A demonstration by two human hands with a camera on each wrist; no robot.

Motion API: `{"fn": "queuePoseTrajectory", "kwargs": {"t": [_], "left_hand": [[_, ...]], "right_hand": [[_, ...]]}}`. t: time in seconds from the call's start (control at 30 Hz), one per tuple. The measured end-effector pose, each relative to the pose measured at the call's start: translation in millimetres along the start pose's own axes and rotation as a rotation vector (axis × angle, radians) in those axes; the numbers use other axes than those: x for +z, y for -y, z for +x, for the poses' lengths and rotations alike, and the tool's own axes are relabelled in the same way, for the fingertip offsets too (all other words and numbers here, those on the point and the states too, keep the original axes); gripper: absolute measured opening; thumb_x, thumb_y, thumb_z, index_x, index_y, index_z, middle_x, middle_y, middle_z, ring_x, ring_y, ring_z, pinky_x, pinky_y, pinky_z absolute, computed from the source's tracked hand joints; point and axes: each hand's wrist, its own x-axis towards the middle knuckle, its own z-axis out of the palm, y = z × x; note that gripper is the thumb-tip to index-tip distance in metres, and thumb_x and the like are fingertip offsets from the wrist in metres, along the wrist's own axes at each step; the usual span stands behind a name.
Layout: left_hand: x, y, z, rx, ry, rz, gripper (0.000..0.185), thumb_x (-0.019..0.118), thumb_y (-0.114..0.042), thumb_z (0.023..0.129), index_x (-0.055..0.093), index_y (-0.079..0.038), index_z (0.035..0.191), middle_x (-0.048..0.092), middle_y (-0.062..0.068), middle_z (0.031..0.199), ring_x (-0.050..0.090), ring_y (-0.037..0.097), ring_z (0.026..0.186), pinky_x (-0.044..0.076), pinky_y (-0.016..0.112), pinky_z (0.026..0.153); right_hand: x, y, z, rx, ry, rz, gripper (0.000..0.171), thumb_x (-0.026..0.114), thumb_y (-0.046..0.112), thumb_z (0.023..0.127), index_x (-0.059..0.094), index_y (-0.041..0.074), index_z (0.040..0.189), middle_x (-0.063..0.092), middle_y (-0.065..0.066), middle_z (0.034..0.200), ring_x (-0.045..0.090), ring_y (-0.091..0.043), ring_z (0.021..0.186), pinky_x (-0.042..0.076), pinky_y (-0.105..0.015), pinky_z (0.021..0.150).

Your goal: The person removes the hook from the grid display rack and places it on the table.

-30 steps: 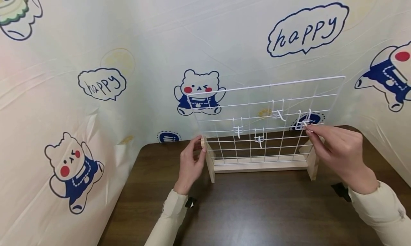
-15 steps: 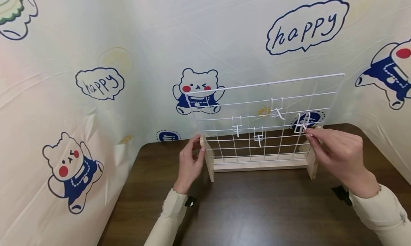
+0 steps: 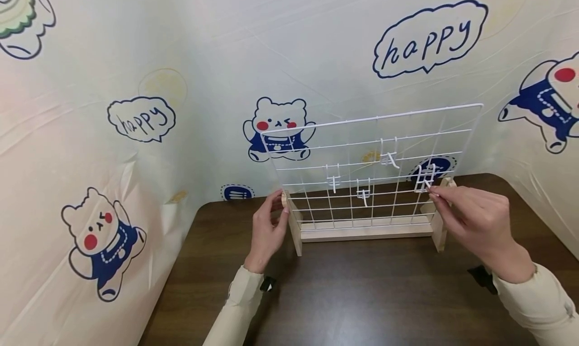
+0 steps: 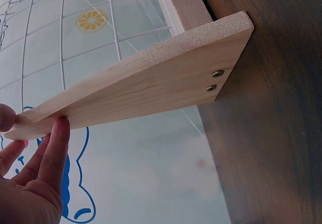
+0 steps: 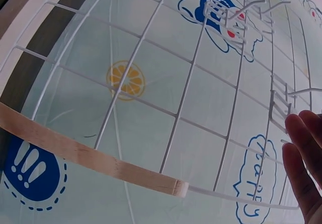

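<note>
Around us hangs a pale backdrop (image 3: 217, 60) printed with white bears in blue, lemon slices and speech bubbles reading "happy", and in front of it stands a dark brown wood-grain table (image 3: 344, 285). Towards its far side we see a white wire grid (image 3: 375, 118), upright but leaning slightly, held in a light wooden stand (image 3: 366, 232) with a low crossbar and one side board at each end. In the left wrist view, two screws (image 4: 217, 74) show near the foot of the left board (image 4: 151, 85).

Our left hand (image 3: 267, 230) holds the upper end of that board, thumb on one side and bent fingers on the other, with only the board's thickness between them. Our right hand (image 3: 479, 215) is nearly closed at its fingertips, pinching the prong of a white hook (image 3: 426, 183) at the right part of the grid; whether this hook is seated on a wire we cannot tell.

Further left on the grid are three more hooks: a high hook (image 3: 392, 161) right of the middle, a low hook (image 3: 364, 198) near the middle, and a left hook (image 3: 335, 184). Our sleeves (image 3: 538, 301) are cream, and a dark piece (image 3: 484, 278) shows beside the right cuff.
</note>
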Motion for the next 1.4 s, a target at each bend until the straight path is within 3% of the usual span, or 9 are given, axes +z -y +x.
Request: {"fn": "queuePoseTrajectory", "kwargs": {"t": [0.4,0.87,1.4], "left_hand": [[0.8,-1.9,-0.7,-0.024,0.005,-0.012,0.043,0.063,-0.015,0.104,0.057,-0.009,0.145,0.070,0.011,0.130,0.074,0.029,0.110,0.067,0.044,0.075],[-0.2,-1.6,-0.3,0.003,-0.003,-0.010,0.043,0.064,-0.019,0.104,0.057,-0.012,0.146,0.070,0.012,0.130,0.074,0.030,0.109,0.067,0.042,0.074],[0.7,-0.4,-1.5,-0.005,-0.009,-0.007,0.043,0.065,-0.019,0.103,0.057,-0.013,0.145,0.071,0.012,0.129,0.075,0.030,0.109,0.067,0.042,0.074]], "right_hand": [[-8,1,-11,-0.005,0.042,-0.032,0.057,0.055,0.042,0.108,0.078,-0.003,0.082,0.076,-0.015,0.072,0.065,-0.030,0.052,0.049,-0.031,0.051],[-11,-1,-31,-0.012,0.078,-0.066,0.056,0.053,0.041,0.109,0.080,-0.002,0.084,0.078,-0.013,0.074,0.068,-0.029,0.053,0.050,-0.035,0.049],[-15,-2,-49,0.023,0.158,-0.097,0.058,0.049,0.047,0.109,0.081,0.003,0.087,0.080,-0.008,0.079,0.072,-0.025,0.059,0.055,-0.020,0.061]]}}
